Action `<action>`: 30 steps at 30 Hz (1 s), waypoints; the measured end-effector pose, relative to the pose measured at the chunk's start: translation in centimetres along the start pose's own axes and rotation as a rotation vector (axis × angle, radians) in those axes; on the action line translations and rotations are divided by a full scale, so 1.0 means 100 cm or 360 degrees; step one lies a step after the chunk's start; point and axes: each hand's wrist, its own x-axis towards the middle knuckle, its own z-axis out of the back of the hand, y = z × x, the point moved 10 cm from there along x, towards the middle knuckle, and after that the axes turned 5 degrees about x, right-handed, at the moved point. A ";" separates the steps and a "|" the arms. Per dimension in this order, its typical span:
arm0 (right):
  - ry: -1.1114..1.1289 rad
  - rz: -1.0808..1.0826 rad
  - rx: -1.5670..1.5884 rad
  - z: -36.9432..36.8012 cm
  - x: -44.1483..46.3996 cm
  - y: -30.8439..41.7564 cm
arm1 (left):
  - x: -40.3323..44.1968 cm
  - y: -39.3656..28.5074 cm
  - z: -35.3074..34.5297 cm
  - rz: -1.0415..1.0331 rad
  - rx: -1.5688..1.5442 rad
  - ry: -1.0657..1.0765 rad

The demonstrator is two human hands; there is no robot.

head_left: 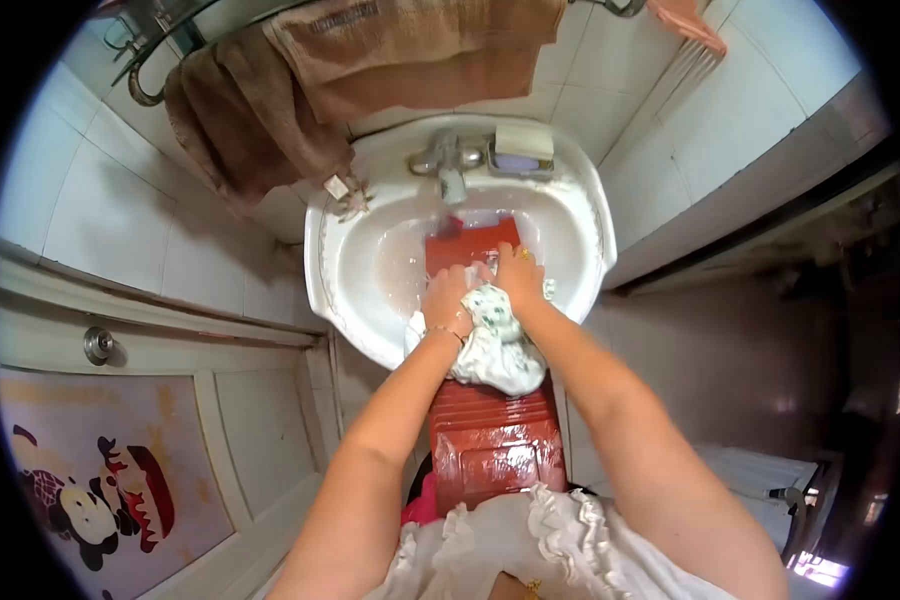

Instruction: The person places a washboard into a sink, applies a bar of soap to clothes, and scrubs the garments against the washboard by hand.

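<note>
A red washboard (496, 440) leans from my body into the white sink (322, 270), its far end down in the basin. Bunched on its ridges lies a wet white cloth with a green print (500, 350). My left hand (450, 300) is closed on the cloth's left side, a thin bracelet round the wrist. My right hand (518, 278) grips the cloth's upper right part, with a ring on one finger. Both hands are close together over the board, and some fingertips are hidden by the fabric.
At the sink's back stands a faucet (452, 170), beside a soap dish (520, 162). Brown towels (420, 60) hang from a rail above. To the left is a door with a round knob (98, 345). Suds and water lie in the basin.
</note>
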 end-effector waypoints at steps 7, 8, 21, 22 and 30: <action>0.0012 0.0611 0.0186 0.058 -0.118 0.032 | -0.070 -0.034 0.024 -0.0376 -0.0139 0.0054; 0.0015 0.0610 0.0186 0.052 -0.117 0.032 | -0.077 -0.041 0.054 -0.0305 -0.0283 -0.0206; 0.0022 -0.0417 0.1000 0.023 0.011 -0.026 | -0.094 -0.055 0.017 -0.0639 0.0322 -0.0005; 0.0169 -0.0288 0.0687 0.037 -0.011 -0.008 | -0.113 -0.061 0.029 -0.0637 0.0301 0.0023; 0.0246 0.0005 0.0229 0.055 -0.129 0.000 | -0.129 0.008 0.062 0.0368 -0.0809 -0.0243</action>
